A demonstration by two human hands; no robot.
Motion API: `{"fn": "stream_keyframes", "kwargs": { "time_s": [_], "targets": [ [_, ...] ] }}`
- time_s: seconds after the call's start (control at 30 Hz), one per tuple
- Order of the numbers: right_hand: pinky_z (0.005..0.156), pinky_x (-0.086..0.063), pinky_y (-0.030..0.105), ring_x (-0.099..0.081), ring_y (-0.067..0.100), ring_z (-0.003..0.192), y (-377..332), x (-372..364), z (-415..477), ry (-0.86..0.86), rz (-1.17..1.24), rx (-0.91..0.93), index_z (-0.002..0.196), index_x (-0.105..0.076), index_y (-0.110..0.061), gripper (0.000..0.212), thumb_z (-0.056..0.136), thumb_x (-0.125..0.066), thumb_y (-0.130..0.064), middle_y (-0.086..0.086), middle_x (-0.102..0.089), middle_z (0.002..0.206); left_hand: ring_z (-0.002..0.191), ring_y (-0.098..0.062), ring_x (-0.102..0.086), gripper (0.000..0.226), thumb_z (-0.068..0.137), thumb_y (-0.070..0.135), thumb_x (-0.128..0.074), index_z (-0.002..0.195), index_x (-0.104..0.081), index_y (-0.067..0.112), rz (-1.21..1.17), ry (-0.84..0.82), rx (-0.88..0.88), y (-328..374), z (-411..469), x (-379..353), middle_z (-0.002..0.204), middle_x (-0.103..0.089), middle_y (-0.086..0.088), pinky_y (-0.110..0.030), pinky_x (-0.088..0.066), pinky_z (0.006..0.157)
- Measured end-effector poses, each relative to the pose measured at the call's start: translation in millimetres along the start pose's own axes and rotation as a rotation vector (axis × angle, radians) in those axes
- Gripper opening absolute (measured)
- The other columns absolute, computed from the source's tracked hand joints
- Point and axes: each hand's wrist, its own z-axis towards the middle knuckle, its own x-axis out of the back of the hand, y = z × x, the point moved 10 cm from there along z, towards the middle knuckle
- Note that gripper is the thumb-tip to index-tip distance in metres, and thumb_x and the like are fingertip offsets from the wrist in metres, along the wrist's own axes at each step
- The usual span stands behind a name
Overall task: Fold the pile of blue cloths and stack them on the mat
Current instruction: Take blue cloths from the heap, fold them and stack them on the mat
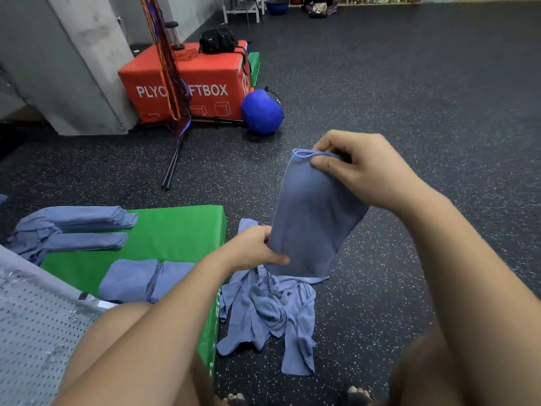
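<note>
A blue cloth (310,218) hangs folded in the air in front of me. My right hand (360,168) pinches its top edge. My left hand (257,250) grips its lower left side. Below it a loose pile of blue cloths (269,315) lies crumpled on the dark floor. The green mat (175,230) lies to the left. Folded blue cloths (146,279) rest on its near part, and more folded cloths (85,227) lie stacked at its far left edge.
A perforated metal bench (35,332) is under me at lower left. A red plyo box (187,83) with a black bag, a blue ball (262,111) and a hanging net on a stand (175,112) are farther off.
</note>
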Motion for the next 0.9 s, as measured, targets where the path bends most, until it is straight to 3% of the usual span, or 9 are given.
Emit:
{"fn": "stream_keyframes", "kwargs": {
  "time_s": [0.1,0.23,0.3,0.37,0.47,0.6,0.73,0.9],
  "targets": [
    [0.075,-0.045,0.023,-0.062,0.007,0.082,18,22,-3,0.092,-0.004,-0.049,0.103,-0.072,-0.027,0.007,0.101,-0.071,-0.033,-0.008,-0.072,0.087,0.105,-0.012,-0.077,0.045,0.076,0.015,-0.088,0.117,-0.073,0.026,-0.006,0.024,0.018,-7,2,1,0.110,-0.081,0.010,-0.041,-0.062,0.096],
    [0.070,-0.043,0.023,-0.057,0.004,0.075,51,44,-8,0.223,-0.018,-0.144,0.103,-0.068,-0.029,0.007,0.102,-0.067,-0.036,-0.009,-0.066,0.081,0.089,-0.015,-0.073,0.042,0.077,0.019,-0.088,0.115,-0.070,0.022,-0.088,0.107,0.040,-16,0,15,0.108,-0.080,-0.004,-0.031,-0.058,0.072],
    [0.071,-0.045,0.031,-0.057,0.009,0.075,70,48,-13,0.265,-0.031,-0.197,0.103,-0.066,-0.029,0.007,0.103,-0.065,-0.036,-0.006,-0.064,0.079,0.087,-0.015,-0.071,0.028,0.083,0.017,-0.086,0.109,-0.075,0.015,-0.179,0.150,0.072,-22,1,26,0.107,-0.081,-0.008,-0.029,-0.055,0.075],
    [0.070,-0.043,0.035,-0.058,0.016,0.077,87,50,-17,0.300,-0.032,-0.258,0.104,-0.064,-0.028,0.009,0.103,-0.063,-0.037,-0.005,-0.062,0.078,0.085,-0.012,-0.069,0.021,0.087,0.017,-0.085,0.104,-0.074,0.011,-0.346,0.208,0.129,-31,1,37,0.101,-0.081,-0.005,-0.038,-0.057,0.088],
    [0.070,-0.040,0.035,-0.059,0.023,0.080,107,50,-22,0.336,-0.049,-0.336,0.104,-0.062,-0.027,0.013,0.103,-0.061,-0.040,-0.005,-0.062,0.077,0.084,-0.017,-0.066,0.017,0.091,0.014,-0.079,0.103,-0.069,0.021,-0.694,0.301,0.188,-38,-1,50,0.090,-0.074,0.002,-0.042,-0.056,0.096],
    [0.072,-0.044,0.038,-0.060,0.029,0.082,116,40,-24,0.351,-0.070,-0.384,0.103,-0.061,-0.025,0.015,0.103,-0.060,-0.040,-0.004,-0.063,0.074,0.082,-0.020,-0.065,0.018,0.092,0.017,-0.078,0.105,-0.066,0.024,-0.872,0.404,0.215,-41,-3,58,0.089,-0.072,0.002,-0.036,-0.058,0.075],
    [0.070,-0.041,0.035,-0.062,0.024,0.081,114,17,-26,0.345,-0.015,-0.444,0.100,-0.062,-0.023,0.016,0.102,-0.060,-0.039,-0.005,-0.066,0.077,0.079,-0.015,-0.069,0.015,0.096,0.019,-0.076,0.110,-0.071,0.017,-0.916,0.557,0.207,-39,-9,63,0.093,-0.077,0.001,-0.024,-0.054,0.057],
    [0.063,-0.040,0.028,-0.062,0.016,0.079,92,-28,-26,0.283,0.064,-0.456,0.094,-0.062,-0.022,0.013,0.099,-0.064,-0.034,-0.006,-0.066,0.077,0.083,-0.014,-0.073,0.025,0.097,0.020,-0.077,0.118,-0.072,0.007,-0.891,0.582,0.148,-24,-9,58,0.107,-0.080,-0.008,-0.024,-0.056,0.060]
  ]
}}
